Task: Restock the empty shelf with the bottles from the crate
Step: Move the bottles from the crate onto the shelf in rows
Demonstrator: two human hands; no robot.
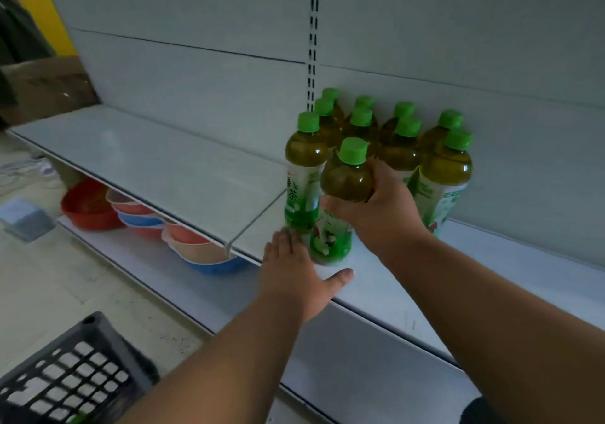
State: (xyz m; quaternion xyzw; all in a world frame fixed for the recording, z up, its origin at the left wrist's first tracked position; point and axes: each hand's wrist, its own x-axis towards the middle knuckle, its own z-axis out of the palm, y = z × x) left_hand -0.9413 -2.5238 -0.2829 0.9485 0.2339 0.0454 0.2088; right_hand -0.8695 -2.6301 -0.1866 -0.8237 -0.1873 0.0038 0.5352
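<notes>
Setting: a pale metal shelf (157,158) is seen against a slotted grey back panel (229,73); stacked plastic bowls (183,240) are kept on the lower level, and a dark crate (65,381) is glimpsed at the bottom left, its contents not readable.

Stock in place: a cluster of green-capped tea bottles (402,148) is stood upright against the back panel, close together, some touching.

Bottle in hand: the front bottle (343,194) is gripped around its shoulder by the right hand (383,207), fingers curled round it; its base appears to be at or just above the shelf near the front edge.

Left hand: the left hand (294,269) is laid flat on the shelf edge, fingers straight, fingertips just beside the bottle bases, nothing held.

Risk, tipping: a high grip leaves the base free to swing; neighbours could be knocked over if it is pushed in crooked.

Risk, edge: a bottle released this near the front could be nudged off.

Risk, left hand: a base could be bumped as the fingers are drawn away.
</notes>
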